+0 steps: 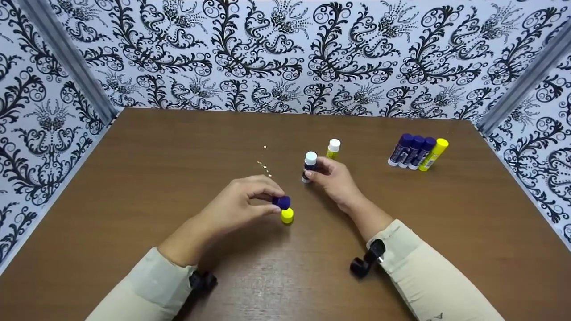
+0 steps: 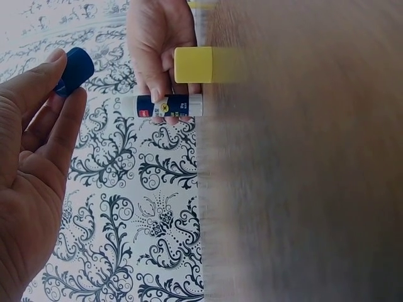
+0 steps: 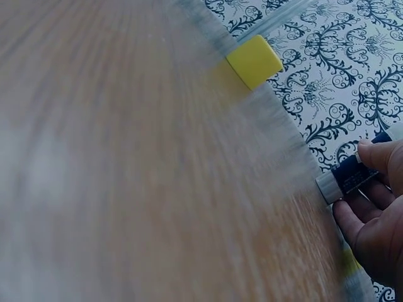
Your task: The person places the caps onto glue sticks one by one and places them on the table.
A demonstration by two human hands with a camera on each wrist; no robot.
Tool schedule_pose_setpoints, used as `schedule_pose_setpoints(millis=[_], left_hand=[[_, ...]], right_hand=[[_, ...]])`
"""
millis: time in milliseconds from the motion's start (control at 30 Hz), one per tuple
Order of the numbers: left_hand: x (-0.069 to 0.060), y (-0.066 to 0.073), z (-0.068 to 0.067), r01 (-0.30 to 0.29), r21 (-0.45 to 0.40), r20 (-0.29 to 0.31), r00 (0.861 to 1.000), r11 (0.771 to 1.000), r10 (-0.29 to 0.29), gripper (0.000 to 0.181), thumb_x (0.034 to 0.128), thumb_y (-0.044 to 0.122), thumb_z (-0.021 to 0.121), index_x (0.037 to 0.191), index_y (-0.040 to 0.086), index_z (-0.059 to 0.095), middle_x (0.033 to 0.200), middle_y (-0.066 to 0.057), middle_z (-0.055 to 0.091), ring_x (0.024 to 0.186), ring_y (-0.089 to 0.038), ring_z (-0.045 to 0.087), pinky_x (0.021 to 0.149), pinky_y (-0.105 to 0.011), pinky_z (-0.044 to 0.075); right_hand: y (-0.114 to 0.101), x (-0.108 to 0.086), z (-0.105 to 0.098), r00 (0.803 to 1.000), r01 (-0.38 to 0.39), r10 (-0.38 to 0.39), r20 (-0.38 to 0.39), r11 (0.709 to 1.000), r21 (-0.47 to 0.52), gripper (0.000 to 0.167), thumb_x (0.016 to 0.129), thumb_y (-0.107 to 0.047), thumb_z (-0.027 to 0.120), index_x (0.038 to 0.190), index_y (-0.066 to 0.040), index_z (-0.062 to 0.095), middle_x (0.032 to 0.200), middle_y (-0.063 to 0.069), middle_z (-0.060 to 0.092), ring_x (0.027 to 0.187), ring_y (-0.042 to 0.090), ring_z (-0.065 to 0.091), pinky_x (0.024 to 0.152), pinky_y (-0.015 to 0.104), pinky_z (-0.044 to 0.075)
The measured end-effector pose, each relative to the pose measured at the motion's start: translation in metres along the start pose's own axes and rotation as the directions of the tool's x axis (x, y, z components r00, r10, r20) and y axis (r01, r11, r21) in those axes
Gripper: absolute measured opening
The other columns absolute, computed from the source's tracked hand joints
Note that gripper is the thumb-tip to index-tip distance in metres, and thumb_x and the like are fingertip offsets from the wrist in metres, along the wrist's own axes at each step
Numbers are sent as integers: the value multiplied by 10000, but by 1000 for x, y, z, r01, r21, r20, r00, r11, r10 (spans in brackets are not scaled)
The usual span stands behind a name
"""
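My left hand [image 1: 243, 200] pinches a dark blue glue stick cap [image 1: 282, 202] between thumb and fingers. Just under it, a yellow cap [image 1: 287, 216] stands on the table; in the head view the two look close, and the left wrist view shows them apart. My right hand [image 1: 332, 178] grips an upright dark blue glue stick [image 2: 170, 107], uncapped with its white top [image 1: 311, 157] showing. Its base is at the tabletop. Behind the right hand stands an uncapped yellow glue stick [image 1: 333, 152], its lower part hidden by the fingers.
Three dark blue capped glue sticks [image 1: 417, 149] and a yellow capped one [image 1: 433, 155] stand in a row at the right back. Small pale crumbs [image 1: 265, 167] lie beyond the left hand. Patterned panels [image 1: 285, 53] border the brown table [image 1: 156, 178] at the back and sides.
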State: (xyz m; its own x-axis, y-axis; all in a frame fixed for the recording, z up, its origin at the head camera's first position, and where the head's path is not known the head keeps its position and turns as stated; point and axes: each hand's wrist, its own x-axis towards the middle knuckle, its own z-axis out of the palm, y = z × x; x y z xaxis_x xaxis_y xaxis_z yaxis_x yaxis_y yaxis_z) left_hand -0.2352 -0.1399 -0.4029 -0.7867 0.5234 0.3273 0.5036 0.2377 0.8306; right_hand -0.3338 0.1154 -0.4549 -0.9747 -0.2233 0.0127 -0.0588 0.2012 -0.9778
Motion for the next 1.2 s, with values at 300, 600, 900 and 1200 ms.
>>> schedule_pose_setpoints(millis=[300, 600, 900, 1200], left_hand=[[2, 0, 1, -6, -5, 13, 1000, 1000, 6, 246, 906, 56, 794, 1139, -10, 753, 1173, -132, 708, 1086, -222, 710, 966, -269, 606], [3, 3, 1, 9, -6, 7, 1000, 1000, -9, 255, 897, 50, 801, 1139, -11, 753, 1179, -138, 707, 1081, -229, 714, 960, -274, 609], [3, 1, 1, -12, -19, -23, 1000, 1000, 12, 262, 884, 39, 809, 1136, -6, 756, 1171, -145, 705, 1069, -238, 713, 955, -285, 614], [4, 3, 0, 5, -6, -43, 999, 1000, -6, 256, 890, 48, 806, 1140, 14, 760, 1160, -121, 709, 1065, -216, 721, 955, -306, 618]], right_hand=[[-2, -4, -3, 1000, -9, 9, -10, 1000, 4, 361, 950, -70, 739, 1299, 0, 678, 1247, 150, 715, 1111, 194, 651, 963, 215, 546], [-3, -6, -11, 999, -38, 37, -21, 999, -11, 388, 956, -103, 746, 1330, -26, 672, 1299, 156, 696, 1178, 247, 637, 1079, 319, 522], [-11, -13, -15, 1000, -23, 23, -3, 1000, -14, 391, 957, -106, 745, 1332, -22, 670, 1297, 147, 698, 1171, 224, 630, 1076, 301, 509], [-25, -24, -16, 997, 62, -62, 38, 998, 0, 375, 943, -53, 736, 1304, 22, 666, 1239, 157, 714, 1131, 209, 651, 980, 208, 542]])
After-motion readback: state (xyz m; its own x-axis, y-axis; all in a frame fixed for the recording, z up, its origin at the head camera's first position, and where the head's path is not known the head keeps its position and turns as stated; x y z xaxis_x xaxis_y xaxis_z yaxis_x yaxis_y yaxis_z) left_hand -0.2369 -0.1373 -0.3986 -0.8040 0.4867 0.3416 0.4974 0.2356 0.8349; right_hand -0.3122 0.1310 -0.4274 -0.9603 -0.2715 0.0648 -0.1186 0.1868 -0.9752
